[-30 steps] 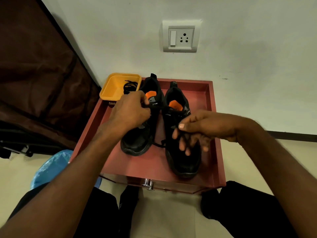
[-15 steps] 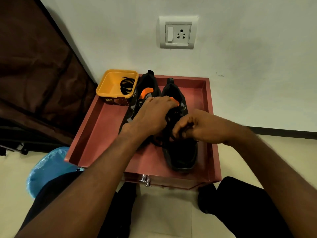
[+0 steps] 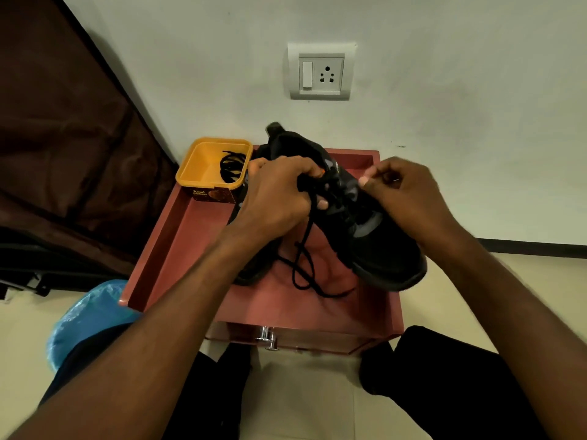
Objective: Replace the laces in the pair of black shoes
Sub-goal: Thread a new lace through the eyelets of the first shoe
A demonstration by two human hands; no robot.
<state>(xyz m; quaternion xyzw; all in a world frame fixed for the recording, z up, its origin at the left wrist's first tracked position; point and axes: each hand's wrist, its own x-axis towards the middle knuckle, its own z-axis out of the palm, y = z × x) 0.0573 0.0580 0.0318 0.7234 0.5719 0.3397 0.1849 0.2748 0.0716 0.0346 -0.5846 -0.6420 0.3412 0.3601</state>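
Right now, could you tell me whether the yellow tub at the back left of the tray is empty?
Not empty. The yellow tub has no lid on, and a coiled black lace lies inside it.

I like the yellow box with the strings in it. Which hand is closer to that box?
The left hand. It grips the shoe just to the right of the yellow box. The right hand is farther off, on the shoe's far side.
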